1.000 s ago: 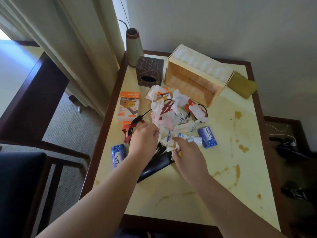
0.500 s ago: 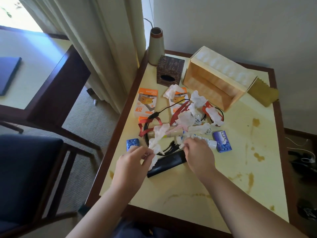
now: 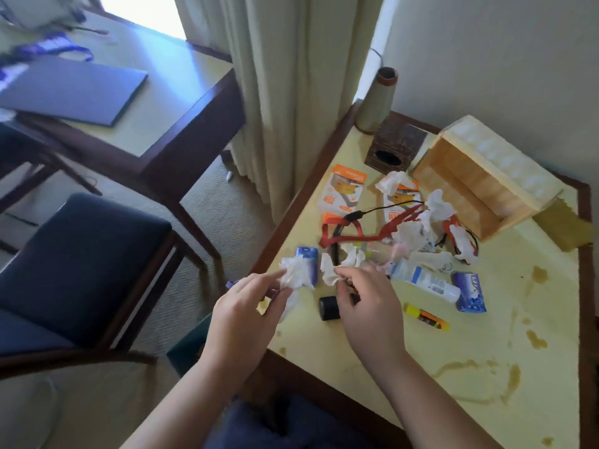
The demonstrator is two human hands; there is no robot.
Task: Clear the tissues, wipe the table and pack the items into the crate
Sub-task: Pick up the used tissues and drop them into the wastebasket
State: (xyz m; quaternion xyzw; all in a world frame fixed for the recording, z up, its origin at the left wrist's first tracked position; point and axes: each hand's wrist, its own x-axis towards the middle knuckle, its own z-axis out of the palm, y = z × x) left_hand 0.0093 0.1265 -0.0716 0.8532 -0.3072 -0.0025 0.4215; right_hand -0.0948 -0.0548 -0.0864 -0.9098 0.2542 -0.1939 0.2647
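Left hand (image 3: 246,306) now pinches a tissue wad (image 3: 295,273) lifted off the pile to frame centre; right hand (image 3: 366,306) pinches another tissue (image 3: 329,270). Clearing underway; crate (image 3: 479,186) upper right.

To your left a dark blue chair (image 3: 81,264), a second bench (image 3: 181,102) carrying a closed laptop (image 3: 71,89), pale curtains (image 3: 291,92), beige carpet (image 3: 201,196).

Crumpled white tissues (image 3: 411,234): scattered among clutter mid-table, two pinched at the near-left edge. Wooden crate (image 3: 479,186): tipped on its side, far right. Yellow tabletop (image 3: 486,335): brown-stained.
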